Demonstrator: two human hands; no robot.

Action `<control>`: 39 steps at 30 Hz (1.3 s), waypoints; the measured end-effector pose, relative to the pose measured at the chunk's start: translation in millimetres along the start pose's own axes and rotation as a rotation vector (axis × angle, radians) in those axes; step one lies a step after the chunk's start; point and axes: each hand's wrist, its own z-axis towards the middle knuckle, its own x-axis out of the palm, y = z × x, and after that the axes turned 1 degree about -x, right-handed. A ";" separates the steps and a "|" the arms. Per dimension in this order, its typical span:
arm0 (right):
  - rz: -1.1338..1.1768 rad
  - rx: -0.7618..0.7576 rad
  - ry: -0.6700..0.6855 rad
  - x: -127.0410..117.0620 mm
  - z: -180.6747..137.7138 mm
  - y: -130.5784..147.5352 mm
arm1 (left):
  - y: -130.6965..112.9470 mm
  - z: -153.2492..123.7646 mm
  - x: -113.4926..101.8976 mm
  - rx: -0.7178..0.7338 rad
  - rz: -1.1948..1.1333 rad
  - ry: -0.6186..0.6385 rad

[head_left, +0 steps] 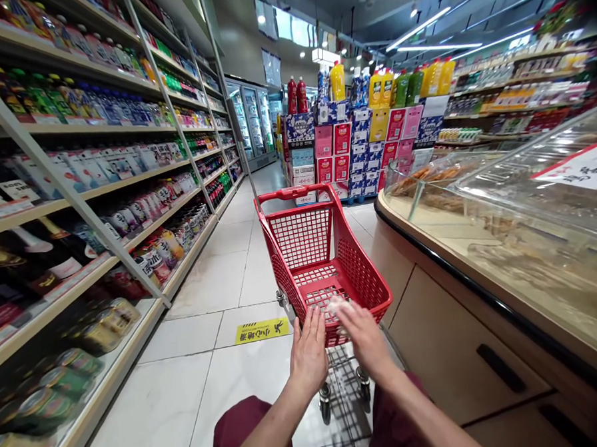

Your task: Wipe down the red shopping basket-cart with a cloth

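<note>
A red plastic shopping cart [305, 240] stands in front of me, its near edge close to my knees and its handle at the far end. My left hand [309, 353] is at the near end of the basket, palm down, fingers stretched out and holding nothing. Beside it, my right hand [369, 340] reaches over the near rim. A crumpled white cloth or tissue [339, 306] is under its fingertips; the exact kind is hard to make out. The basket holds nothing else that I can see.
Drink shelves [101, 187] line the left side. A glass-covered food counter [478, 207] runs close along the right. Stacked drink cartons [342, 144] with bottles on top stand ahead. A yellow floor sticker [261, 330] lies left of the cart.
</note>
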 end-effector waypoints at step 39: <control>0.003 0.170 -0.170 -2.5 3.7 -46.2 | 6.4 -6.3 -2.0 0.034 0.002 -0.024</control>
